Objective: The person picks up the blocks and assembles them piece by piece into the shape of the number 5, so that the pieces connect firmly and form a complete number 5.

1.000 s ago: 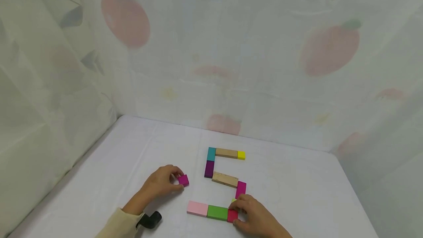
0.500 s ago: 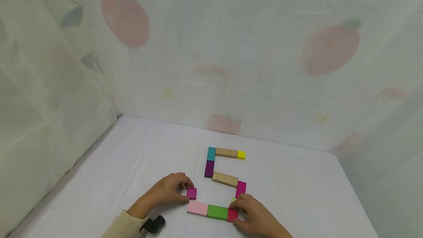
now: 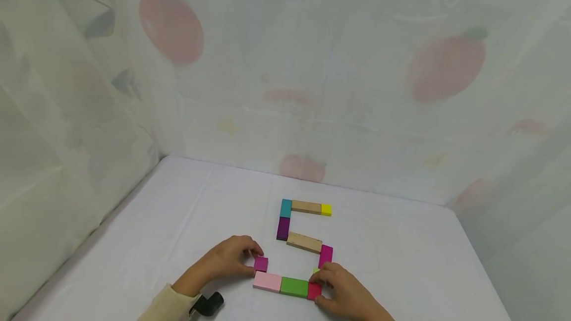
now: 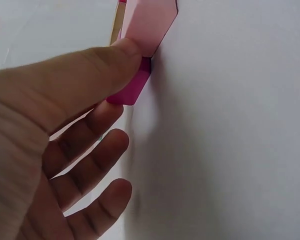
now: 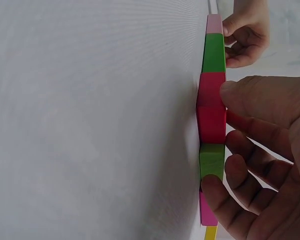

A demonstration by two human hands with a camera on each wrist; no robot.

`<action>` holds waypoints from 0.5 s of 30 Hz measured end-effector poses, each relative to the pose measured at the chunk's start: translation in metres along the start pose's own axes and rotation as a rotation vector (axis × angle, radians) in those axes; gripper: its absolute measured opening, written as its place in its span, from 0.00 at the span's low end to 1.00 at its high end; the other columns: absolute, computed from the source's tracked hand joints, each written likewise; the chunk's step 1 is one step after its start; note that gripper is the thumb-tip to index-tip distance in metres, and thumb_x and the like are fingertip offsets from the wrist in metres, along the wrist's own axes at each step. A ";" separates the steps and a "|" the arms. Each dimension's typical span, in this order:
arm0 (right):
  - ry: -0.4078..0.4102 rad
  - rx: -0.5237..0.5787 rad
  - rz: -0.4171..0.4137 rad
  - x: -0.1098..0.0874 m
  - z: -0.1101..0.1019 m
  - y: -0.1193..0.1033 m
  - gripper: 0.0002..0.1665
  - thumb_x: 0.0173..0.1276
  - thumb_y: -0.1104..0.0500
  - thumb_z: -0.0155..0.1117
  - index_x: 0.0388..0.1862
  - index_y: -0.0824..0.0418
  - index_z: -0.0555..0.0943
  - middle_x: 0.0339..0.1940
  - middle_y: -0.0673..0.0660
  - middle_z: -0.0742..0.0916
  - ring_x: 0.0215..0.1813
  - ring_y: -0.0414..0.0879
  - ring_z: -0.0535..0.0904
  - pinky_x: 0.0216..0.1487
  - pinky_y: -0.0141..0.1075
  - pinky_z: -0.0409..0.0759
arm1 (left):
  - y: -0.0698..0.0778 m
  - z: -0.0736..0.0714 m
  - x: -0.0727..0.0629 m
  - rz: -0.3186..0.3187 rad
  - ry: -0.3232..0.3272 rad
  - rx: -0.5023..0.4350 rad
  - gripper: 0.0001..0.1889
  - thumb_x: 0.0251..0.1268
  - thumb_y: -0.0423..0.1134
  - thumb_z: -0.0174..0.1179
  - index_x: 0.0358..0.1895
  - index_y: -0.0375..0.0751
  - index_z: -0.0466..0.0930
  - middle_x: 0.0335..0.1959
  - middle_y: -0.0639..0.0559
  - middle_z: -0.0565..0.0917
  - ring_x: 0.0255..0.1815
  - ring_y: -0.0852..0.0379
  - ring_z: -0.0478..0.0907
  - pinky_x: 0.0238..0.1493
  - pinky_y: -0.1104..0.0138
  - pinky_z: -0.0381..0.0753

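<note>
My left hand [image 3: 227, 264] pinches a small magenta block [image 3: 260, 264] between thumb and fingers. This block sits right at the far left corner of a pink block [image 3: 267, 282]. From the pink one, a green block [image 3: 294, 287] and a red block [image 3: 314, 290] continue the row end to end. My right hand [image 3: 344, 291] grips the red block, its thumb on one side and index finger behind. In the right wrist view, a light green block [image 5: 211, 161] follows, with a second magenta block [image 5: 208, 207] beyond it, both partly covered by my fingers.
Farther back, a wooden block [image 3: 305, 242], a purple block [image 3: 283, 228], a teal block [image 3: 286, 208], another wooden block [image 3: 306, 206] and a yellow block [image 3: 326, 210] extend the winding line. Fruit-printed curtains [image 3: 348, 88] enclose the white table [image 3: 401, 241]. A black device [image 3: 209, 304] is on my left wrist.
My left hand has moved right and nearer, bringing the small magenta block up to the pink block's left end. The right hand stays in place on the red block.
</note>
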State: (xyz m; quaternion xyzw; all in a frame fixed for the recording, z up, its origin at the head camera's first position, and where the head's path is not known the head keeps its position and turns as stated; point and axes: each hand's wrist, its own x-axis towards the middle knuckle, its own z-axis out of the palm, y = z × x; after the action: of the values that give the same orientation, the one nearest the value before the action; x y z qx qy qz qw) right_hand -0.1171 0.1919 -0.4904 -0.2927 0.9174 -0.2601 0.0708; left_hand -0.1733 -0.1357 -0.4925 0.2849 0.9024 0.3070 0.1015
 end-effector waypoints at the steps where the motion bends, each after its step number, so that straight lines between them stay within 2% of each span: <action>1: -0.005 0.003 0.010 0.000 0.000 0.000 0.14 0.57 0.52 0.71 0.43 0.45 0.83 0.35 0.36 0.78 0.38 0.31 0.70 0.39 0.26 0.75 | 0.000 0.000 0.000 0.001 0.000 0.002 0.17 0.48 0.47 0.73 0.45 0.55 0.83 0.39 0.68 0.81 0.39 0.67 0.74 0.42 0.70 0.75; 7: -0.028 0.024 0.053 -0.001 -0.001 -0.003 0.13 0.58 0.51 0.71 0.44 0.45 0.83 0.35 0.37 0.78 0.39 0.32 0.70 0.40 0.26 0.75 | -0.002 0.001 0.002 0.001 -0.002 0.005 0.18 0.47 0.46 0.73 0.45 0.56 0.82 0.40 0.68 0.81 0.40 0.67 0.73 0.43 0.69 0.75; 15: 0.000 0.020 0.016 -0.002 0.000 -0.001 0.13 0.59 0.51 0.69 0.45 0.45 0.82 0.37 0.37 0.79 0.40 0.32 0.71 0.43 0.28 0.77 | -0.003 0.002 0.001 0.004 0.006 0.010 0.19 0.46 0.46 0.74 0.44 0.55 0.83 0.39 0.69 0.81 0.39 0.68 0.73 0.42 0.70 0.75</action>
State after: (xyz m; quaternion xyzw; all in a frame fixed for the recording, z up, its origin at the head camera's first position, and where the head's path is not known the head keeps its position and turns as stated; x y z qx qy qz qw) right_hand -0.1151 0.1922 -0.4894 -0.2846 0.9171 -0.2687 0.0757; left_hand -0.1746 -0.1360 -0.4958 0.2862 0.9037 0.3034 0.0967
